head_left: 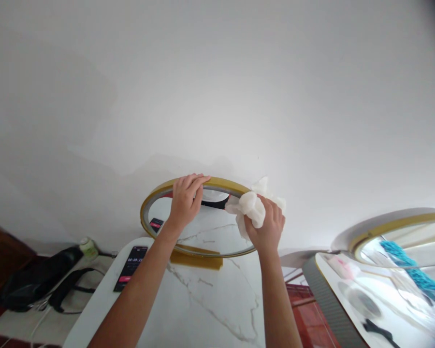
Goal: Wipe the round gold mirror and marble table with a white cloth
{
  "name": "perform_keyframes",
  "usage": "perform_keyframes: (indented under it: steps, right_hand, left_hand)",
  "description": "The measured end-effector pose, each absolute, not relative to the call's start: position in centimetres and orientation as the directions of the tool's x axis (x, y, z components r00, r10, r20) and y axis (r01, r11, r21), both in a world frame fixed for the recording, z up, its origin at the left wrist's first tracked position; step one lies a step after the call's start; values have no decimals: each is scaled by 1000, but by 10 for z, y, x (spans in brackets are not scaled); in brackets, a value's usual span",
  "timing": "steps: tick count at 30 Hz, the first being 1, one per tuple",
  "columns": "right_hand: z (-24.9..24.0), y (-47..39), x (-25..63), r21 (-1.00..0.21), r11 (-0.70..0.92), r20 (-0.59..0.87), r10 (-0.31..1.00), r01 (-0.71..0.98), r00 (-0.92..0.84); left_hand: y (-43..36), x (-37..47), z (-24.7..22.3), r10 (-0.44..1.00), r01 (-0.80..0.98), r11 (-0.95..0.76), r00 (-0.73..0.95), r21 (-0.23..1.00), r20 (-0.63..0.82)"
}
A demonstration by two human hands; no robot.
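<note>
A round mirror with a gold frame stands on a gold base on a white marble-patterned tabletop. My left hand rests over the top left of the frame, its fingers curled around the rim. At the upper right of the frame, my right hand grips a crumpled white tissue and presses it around the rim. Some of the right fingers are hidden behind the tissue and frame.
On the tabletop's left lies a phone showing a timer. A black bag and a green-labelled container are further left. To the right, a second gold-framed mirror stands on another white table with several items. A plain wall rises behind.
</note>
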State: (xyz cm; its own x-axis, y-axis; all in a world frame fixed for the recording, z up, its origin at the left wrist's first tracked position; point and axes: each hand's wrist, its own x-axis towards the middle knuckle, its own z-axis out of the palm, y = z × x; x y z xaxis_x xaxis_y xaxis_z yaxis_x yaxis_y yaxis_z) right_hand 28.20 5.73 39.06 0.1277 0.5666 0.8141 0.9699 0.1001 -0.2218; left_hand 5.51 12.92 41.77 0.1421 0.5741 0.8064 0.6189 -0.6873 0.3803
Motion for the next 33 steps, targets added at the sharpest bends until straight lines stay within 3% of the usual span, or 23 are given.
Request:
perform_keyframes:
  steps: [10,17,26,29,33]
  right_hand:
    - [427,67,223,21,143,746,657,989,-111]
    - [406,66,252,-86,136,806,592,987,-11]
    - [360,60,303,-371,132,843,463,919,274]
    - [357,58,303,-387,115,840,453,915,299]
    - [370,56,286,-321,54,831,495,945,254]
  left_hand:
    - [128,55,419,585,609,-686,136,398,800]
    - [127,51,420,580,610,-698,176,374,795]
    - [130,56,417,579,644,-674,158,361,799]
    - [130,59,417,586,650,-662,136,374,799]
    - [128,60,416,590,654,-645,96,396,802]
